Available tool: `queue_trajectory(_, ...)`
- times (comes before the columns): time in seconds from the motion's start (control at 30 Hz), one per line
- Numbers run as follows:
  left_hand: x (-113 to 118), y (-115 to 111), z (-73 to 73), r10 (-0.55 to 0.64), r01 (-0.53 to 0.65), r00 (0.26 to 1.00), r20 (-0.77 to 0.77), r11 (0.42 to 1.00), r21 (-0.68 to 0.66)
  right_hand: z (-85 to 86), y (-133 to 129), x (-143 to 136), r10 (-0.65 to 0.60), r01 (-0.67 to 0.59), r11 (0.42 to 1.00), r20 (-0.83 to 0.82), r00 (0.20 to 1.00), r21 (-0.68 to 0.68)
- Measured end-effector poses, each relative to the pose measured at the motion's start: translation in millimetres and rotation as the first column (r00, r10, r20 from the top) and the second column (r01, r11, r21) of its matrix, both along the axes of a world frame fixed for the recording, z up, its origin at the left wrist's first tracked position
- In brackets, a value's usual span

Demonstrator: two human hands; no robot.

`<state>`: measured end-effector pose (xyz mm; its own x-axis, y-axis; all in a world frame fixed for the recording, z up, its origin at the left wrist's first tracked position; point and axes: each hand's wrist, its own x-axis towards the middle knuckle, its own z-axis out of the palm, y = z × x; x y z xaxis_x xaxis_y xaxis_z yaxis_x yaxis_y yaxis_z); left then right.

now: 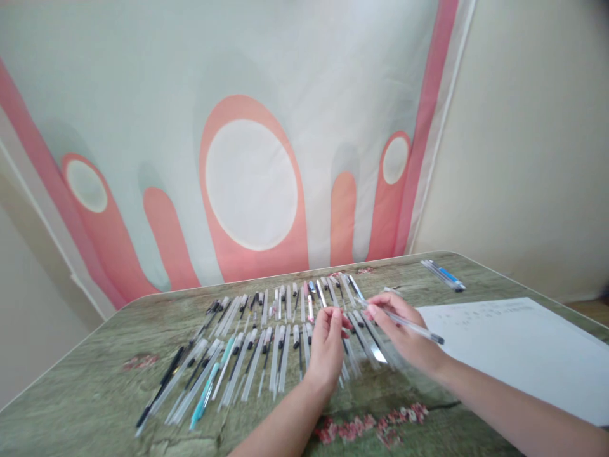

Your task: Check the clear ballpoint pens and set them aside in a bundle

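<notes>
Where two rows of pen parts (275, 362) line one table (95, 374), one pen (416, 327), clear-barrelled, dark-ended, pinched above by one right hand (397, 333); one left hand (327, 346), curled, contents indeterminable

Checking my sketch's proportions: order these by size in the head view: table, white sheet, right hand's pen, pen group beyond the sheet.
1. Table
2. White sheet
3. Unsure: held pen, nearer and longer; pen group, farther and wider.
</notes>
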<state>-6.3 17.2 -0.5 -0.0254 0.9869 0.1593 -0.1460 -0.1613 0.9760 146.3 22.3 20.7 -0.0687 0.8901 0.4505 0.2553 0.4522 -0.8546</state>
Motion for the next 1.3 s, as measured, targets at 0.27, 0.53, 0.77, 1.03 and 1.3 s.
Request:
queue_trajectory(0.27,0.7,0.6,-3.0,0.024,-0.024,1.0,-0.007,1.0,0.001,-29.3,82.5,84.6,-0.232,0.214,0.972,0.256,0.938,0.096)
queue_trajectory(0.53,-1.2,-1.2,-5.4,0.005,-0.005,1.0,-0.014,1.0,0.014,-82.7,112.6,110.5,-0.302,0.291,0.952,0.443,0.844,0.095)
queue_trajectory(0.77,0.5,-2.7,-5.4,-0.001,0.002,0.998,-0.066,1.0,0.016,-93.8,125.6,111.5,-0.277,0.262,0.96,0.444,0.852,0.096)
queue_trajectory(1.03,0.3,-0.5,-9.0,-0.008,0.01,0.998,-0.057,1.0,0.022,-90.6,120.4,109.0,-0.315,0.311,0.947,0.41,0.856,0.08)
queue_trajectory(1.3,-0.4,7.8,-8.8,0.004,-0.003,0.999,0.053,1.0,-0.008,-37.4,69.6,52.0,-0.12,0.098,0.989,0.222,0.968,0.109)
